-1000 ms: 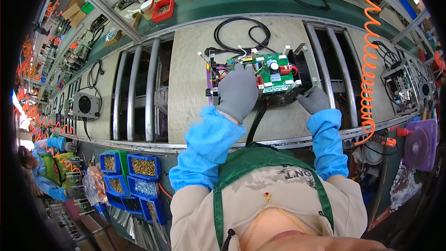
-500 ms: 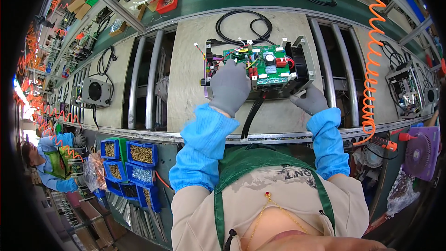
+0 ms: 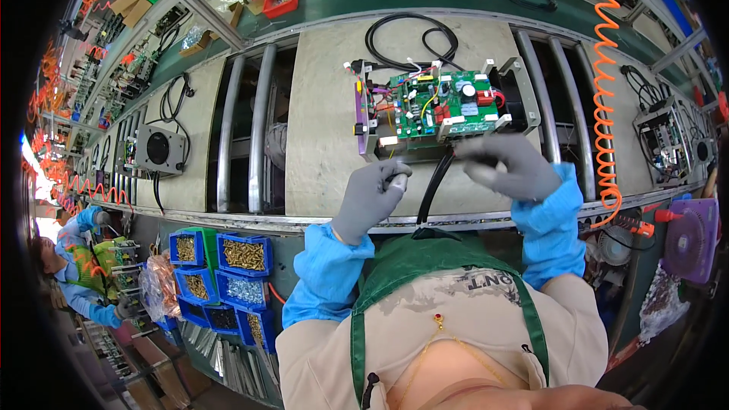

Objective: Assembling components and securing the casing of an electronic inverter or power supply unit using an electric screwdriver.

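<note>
An open-framed electrical unit with a green circuit board (image 3: 448, 104) lies on a pale board (image 3: 319, 106), its black fan (image 3: 510, 99) at the right end. A purple panel (image 3: 361, 118) forms its left end. My left hand (image 3: 372, 196), in a grey glove, is curled just in front of the unit's left part, thumb against fingers; whether anything small is inside is hidden. My right hand (image 3: 516, 167), gloved too, is at the front right of the unit, fingers stretched out and thumb apart, somewhat blurred. Between the hands, black cables (image 3: 433, 190) run from the unit toward me.
A coiled black cord (image 3: 372, 38) lies behind the unit. Blue bins (image 3: 244, 252) of screws stand at left. An orange coiled hose (image 3: 605, 106) hangs at right, near a power screwdriver (image 3: 636, 226) and a purple fan (image 3: 691, 239). Metal rollers (image 3: 262, 129) flank the board. A co-worker (image 3: 76, 258) is at far left.
My left hand has come off the circuit board back toward me, and its fingers have curled. My right hand has left the unit's front right corner and moved inward. The view has shifted slightly.
</note>
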Tool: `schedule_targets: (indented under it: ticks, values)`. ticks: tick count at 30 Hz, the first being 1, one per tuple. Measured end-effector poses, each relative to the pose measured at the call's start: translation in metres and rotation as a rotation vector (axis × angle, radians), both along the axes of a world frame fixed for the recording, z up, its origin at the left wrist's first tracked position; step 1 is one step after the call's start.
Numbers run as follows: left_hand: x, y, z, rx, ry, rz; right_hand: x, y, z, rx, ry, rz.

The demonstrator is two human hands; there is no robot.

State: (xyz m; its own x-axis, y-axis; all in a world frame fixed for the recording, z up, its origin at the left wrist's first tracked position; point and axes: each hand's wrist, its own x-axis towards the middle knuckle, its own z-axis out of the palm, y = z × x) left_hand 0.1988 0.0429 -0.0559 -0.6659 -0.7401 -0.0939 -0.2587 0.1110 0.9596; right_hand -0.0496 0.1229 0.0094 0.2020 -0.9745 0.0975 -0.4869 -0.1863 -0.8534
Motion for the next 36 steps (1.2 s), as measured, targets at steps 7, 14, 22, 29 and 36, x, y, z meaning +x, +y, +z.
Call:
schedule_targets:
  ticks: [7,14,22,29,36]
  values:
    - [0.013,0.008,-0.042,0.200,-0.022,0.015,0.047,-0.117,0.016,-0.256,0.707,-0.219]
    - [0.021,0.006,-0.053,0.185,0.018,-0.004,0.048,-0.163,0.016,0.144,1.272,-0.151]
    - [-0.009,0.017,-0.013,0.198,0.232,0.125,0.055,-0.141,0.041,0.256,0.761,0.045]
    - [-0.036,0.016,-0.002,0.187,0.341,0.408,0.046,-0.136,0.017,0.567,-0.172,0.157]
    - [-0.050,0.009,-0.008,0.320,0.457,0.567,0.048,-0.135,0.007,0.507,-0.105,0.162]
